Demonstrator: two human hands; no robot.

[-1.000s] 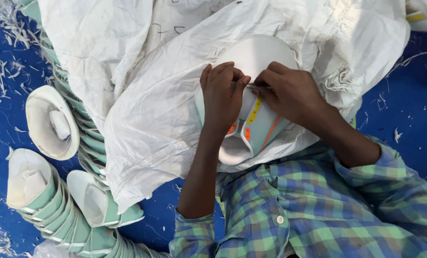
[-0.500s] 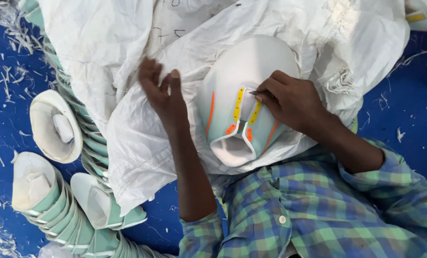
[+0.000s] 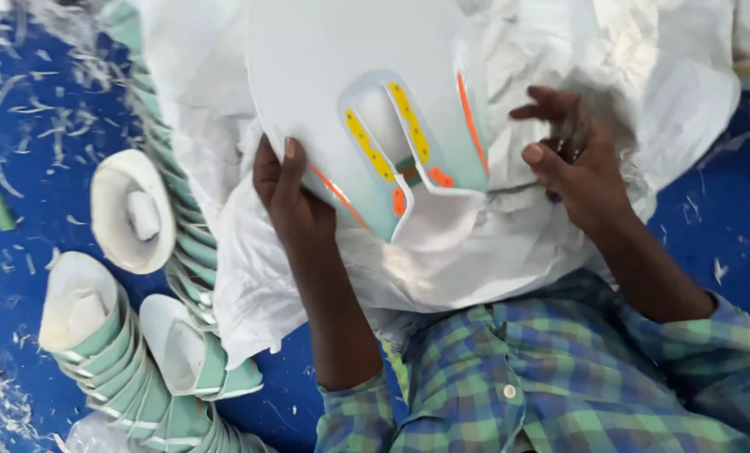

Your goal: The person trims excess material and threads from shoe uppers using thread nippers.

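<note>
Two hands: left hand (image 3: 295,197) fingers clamp white panel (image 3: 350,92); right hand (image 3: 580,172) fingers spread.

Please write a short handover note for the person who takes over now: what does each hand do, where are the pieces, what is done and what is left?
Left hand: grips the left edge of the white flat shoe-upper piece with mint panels and orange and yellow strips, held up over the lap.
Right hand: open, fingers spread, beside the piece's right edge, not gripping it; whether it touches is unclear.
White plastic sack: crumpled on the lap under the piece.
Nested stacks of white and mint shoe uppers: on the blue floor, on the left-hand side.
Done: stacks already formed.
Left: the held piece is not yet stacked.
</note>
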